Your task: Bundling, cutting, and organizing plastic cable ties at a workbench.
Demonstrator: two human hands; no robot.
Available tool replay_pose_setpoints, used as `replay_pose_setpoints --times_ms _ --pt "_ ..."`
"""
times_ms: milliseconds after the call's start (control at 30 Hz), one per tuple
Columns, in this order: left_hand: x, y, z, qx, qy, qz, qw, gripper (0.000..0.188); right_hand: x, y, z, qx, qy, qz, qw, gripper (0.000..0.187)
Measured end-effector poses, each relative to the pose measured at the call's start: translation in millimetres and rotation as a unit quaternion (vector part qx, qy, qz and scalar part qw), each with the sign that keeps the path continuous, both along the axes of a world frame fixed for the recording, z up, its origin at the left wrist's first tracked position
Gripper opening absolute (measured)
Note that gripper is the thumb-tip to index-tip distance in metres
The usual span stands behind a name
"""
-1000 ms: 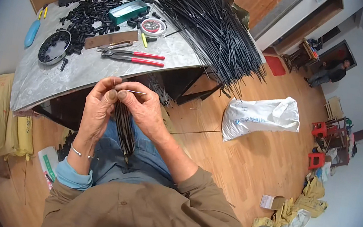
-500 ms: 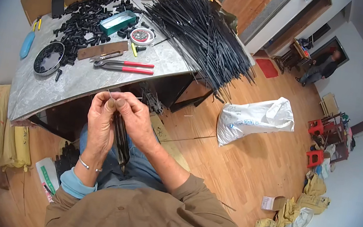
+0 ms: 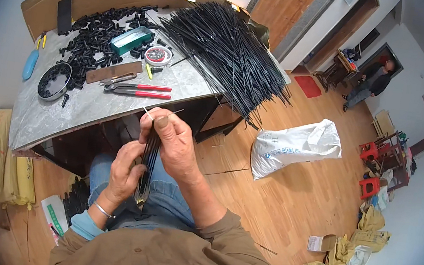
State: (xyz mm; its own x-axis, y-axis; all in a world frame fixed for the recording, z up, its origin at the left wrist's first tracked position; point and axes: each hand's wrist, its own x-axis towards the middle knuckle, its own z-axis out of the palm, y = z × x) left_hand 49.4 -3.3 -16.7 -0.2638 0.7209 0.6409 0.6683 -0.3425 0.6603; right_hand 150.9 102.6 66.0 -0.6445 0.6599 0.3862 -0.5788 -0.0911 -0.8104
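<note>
A slim bundle of black rods (image 3: 150,159) stands upright over my lap, with its lower end narrowing to a pale tip. My left hand (image 3: 123,171) has its fingers curled against the bundle's side, partway down. Higher up, my right hand (image 3: 176,146) pinches the top end between thumb and fingers. A thin pale stick end (image 3: 148,114) pokes out left of the right thumb, and a dark thin end shows on its right. What the right fingers cover is hidden.
The table (image 3: 89,111) carries red-handled pincers (image 3: 139,90), loose black fittings (image 3: 89,37), a round tin (image 3: 55,81), a green box (image 3: 131,40) and a heap of black rods (image 3: 229,53). A white sack (image 3: 297,148) stands on the floor. Another person (image 3: 368,82) stands at far right.
My left hand has slid down from the top of the bundle to its side. My right hand has shifted slightly right and turned, still at the top. The far person has moved slightly.
</note>
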Motion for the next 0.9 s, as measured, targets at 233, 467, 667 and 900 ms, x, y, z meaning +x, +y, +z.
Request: replay_pose_setpoints --times_ms 233,467,667,900 --pt "-3.9 12.7 11.6 0.025 0.094 -0.037 0.995 0.025 13.7 14.5 22.4 0.032 0.011 -0.024 0.999 0.022" --pt "-9.9 40.4 48.5 0.009 0.036 -0.026 0.999 0.013 30.5 39.0 19.9 -0.036 0.008 -0.061 0.997 0.018" --pt "11.4 58.0 54.8 -0.004 0.005 0.014 1.000 0.011 24.4 32.4 26.1 -0.023 -0.043 -0.120 0.992 0.018" --pt "15.0 58.5 39.6 -0.019 0.009 0.053 0.998 0.009 22.3 34.9 17.2 -0.034 -0.077 -0.145 0.986 0.021"
